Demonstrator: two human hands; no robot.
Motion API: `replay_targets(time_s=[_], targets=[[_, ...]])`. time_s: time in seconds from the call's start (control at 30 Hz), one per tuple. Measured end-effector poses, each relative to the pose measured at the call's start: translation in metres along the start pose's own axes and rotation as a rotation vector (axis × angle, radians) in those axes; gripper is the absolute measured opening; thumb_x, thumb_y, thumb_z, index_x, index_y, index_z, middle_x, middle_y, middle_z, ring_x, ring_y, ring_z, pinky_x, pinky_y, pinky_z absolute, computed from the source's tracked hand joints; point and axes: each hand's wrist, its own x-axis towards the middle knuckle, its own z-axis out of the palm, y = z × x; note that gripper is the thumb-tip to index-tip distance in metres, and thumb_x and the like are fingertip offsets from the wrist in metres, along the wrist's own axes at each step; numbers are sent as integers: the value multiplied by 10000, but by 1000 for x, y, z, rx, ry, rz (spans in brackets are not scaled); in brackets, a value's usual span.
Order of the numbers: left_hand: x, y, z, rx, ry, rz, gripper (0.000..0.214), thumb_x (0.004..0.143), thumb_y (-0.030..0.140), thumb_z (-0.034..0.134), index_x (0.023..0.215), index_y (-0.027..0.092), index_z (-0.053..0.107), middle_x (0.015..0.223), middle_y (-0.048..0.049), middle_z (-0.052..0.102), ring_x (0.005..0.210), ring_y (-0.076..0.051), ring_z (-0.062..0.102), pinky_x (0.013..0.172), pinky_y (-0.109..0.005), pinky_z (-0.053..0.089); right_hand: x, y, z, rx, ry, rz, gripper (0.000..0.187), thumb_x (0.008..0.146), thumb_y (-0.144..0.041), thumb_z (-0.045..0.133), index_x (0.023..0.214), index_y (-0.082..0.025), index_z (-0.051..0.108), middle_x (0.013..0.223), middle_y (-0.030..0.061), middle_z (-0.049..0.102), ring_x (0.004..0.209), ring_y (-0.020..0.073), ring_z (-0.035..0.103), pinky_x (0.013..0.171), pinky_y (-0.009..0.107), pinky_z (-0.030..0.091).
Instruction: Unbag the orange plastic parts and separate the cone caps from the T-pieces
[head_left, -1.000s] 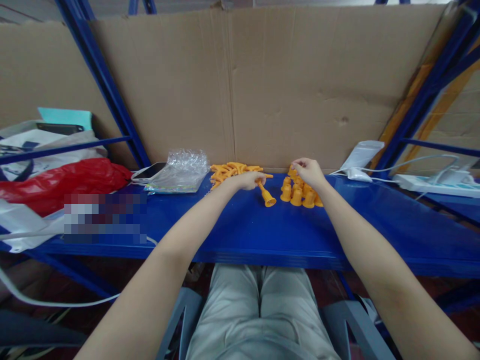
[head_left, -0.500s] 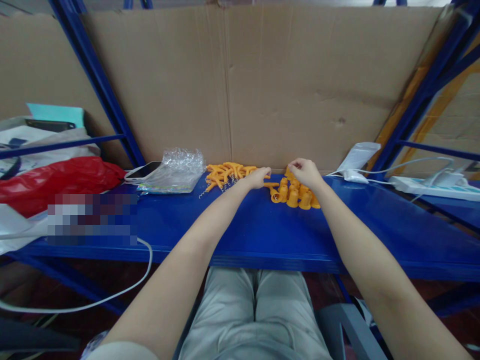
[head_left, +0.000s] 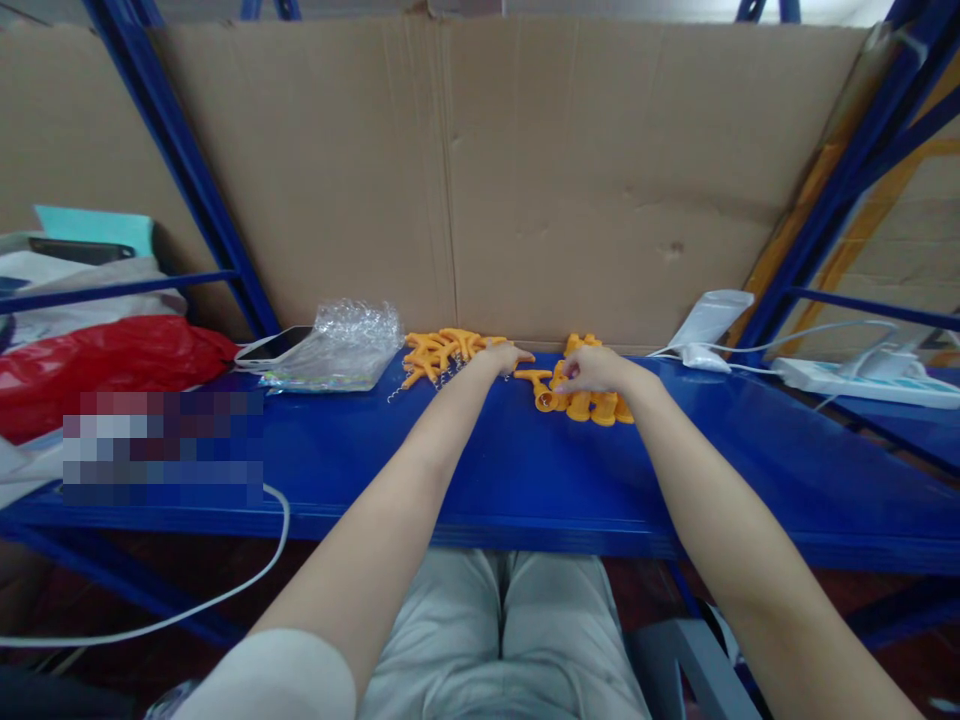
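Note:
My left hand [head_left: 507, 355] is closed around an orange corkscrew handle [head_left: 527, 358], whose end sticks out past the fingers. Beside it, at the back of the blue shelf, lies a heap of orange corkscrew handles [head_left: 431, 352] with metal spirals. My right hand [head_left: 596, 368] has its fingers bent onto one of the orange bell-shaped sleeves [head_left: 579, 406], several of which stand grouped under and around it. An assembled corkscrew [head_left: 543, 398] lies at the left of that group, its open end facing me. The right fingertips are partly hidden among the sleeves.
Cardboard [head_left: 562, 180] walls the back of the blue shelf [head_left: 510, 480]. Clear plastic bags [head_left: 345, 355] and a phone [head_left: 276, 345] lie to the left, near a red bag [head_left: 112, 360]. A power strip [head_left: 862, 382] and white cables are on the right.
My right hand has come down and slightly left, from the back of the sleeves to the front left of their group. The left hand stays near the heap, still holding the handle.

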Motion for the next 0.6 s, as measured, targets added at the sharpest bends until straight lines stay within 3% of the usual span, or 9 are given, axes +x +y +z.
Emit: replay_targets(time_s=[0.13, 0.3, 0.5, 0.6], targets=[[4, 8, -2, 43, -104, -52, 708, 635, 60, 687, 1292, 308, 603, 1296, -37, 670, 1198, -210, 586, 1038, -343, 418, 1, 0, 3, -14, -40, -13, 221, 637, -358, 836, 622, -230, 657, 633, 50, 665, 686, 220, 649, 642, 320, 486], [3, 13, -10, 141, -135, -116, 649, 663, -1, 635, 1212, 344, 666, 1284, -29, 673, 1200, -258, 590, 1056, -429, 404, -1, -8, 2, -37, -55, 17, 307, 646, -274, 833, 510, -223, 562, 605, 67, 635, 745, 268, 659, 703, 360, 486], [-5, 19, -12, 237, -100, -162, 379, 803, 83, 570, 1115, 252, 702, 1241, -118, 612, 1071, -269, 645, 951, -393, 467, -8, -21, -4, -80, -84, 53, 152, 706, -286, 799, 669, -197, 681, 790, 107, 704, 844, 279, 669, 758, 362, 489], [-8, 21, -15, 287, -60, -139, 330, 896, 106, 454, 1104, 198, 693, 1258, -139, 572, 1108, -255, 622, 1003, -388, 433, -11, -27, -6, -188, -119, 84, 151, 779, -326, 732, 785, -175, 725, 859, 124, 716, 885, 281, 672, 776, 359, 492]])
